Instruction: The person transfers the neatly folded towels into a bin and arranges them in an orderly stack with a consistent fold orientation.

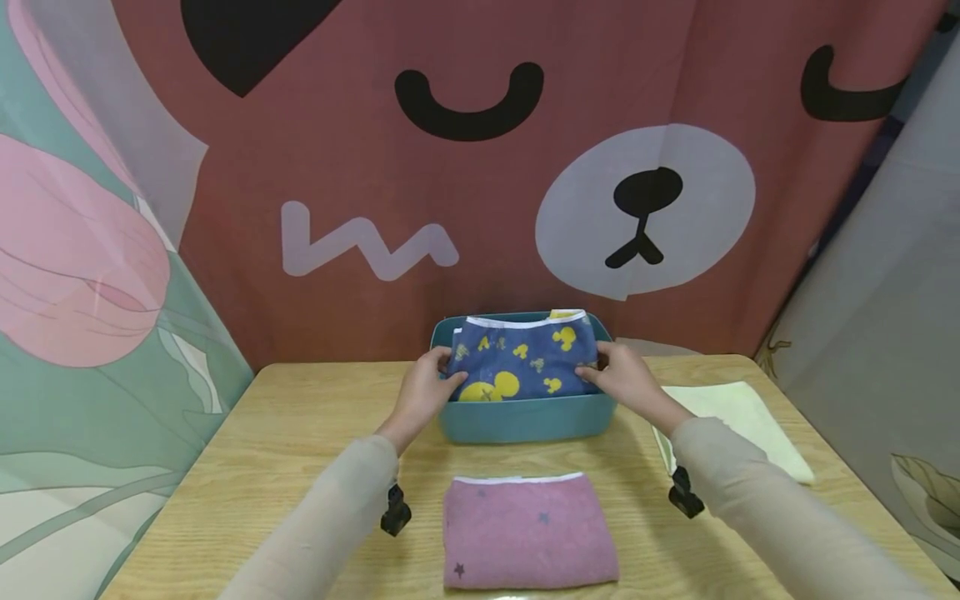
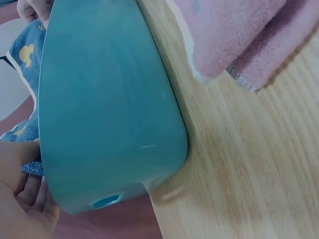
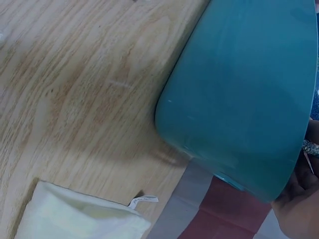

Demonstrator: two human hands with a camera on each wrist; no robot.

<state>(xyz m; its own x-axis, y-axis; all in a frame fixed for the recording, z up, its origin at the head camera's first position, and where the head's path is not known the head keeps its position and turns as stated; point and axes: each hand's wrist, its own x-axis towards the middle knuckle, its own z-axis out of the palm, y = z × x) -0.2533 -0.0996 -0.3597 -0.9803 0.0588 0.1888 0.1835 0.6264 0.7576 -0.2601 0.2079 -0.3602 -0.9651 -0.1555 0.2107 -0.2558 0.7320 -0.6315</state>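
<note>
A folded navy towel (image 1: 525, 360) with yellow mouse-head prints and white edging sits partly inside a teal plastic bin (image 1: 527, 421), rising above its rim. My left hand (image 1: 429, 385) grips the towel's left side, thumb in front and fingers behind. At the opposite side my right hand (image 1: 621, 372) pinches the right edge of the towel. The left wrist view shows the thumb of that hand on the blue cloth (image 2: 30, 167) beside the bin wall. In the right wrist view, a bit of the towel (image 3: 311, 148) shows between the fingers, partly hidden by the bin.
In front of the bin, a folded pink towel (image 1: 529, 533) with grey stars lies on the wooden table (image 1: 322, 450). A pale yellow cloth (image 1: 738, 425) lies at the right, partly under my right forearm. Behind the table hangs a bear-print curtain (image 1: 360, 317).
</note>
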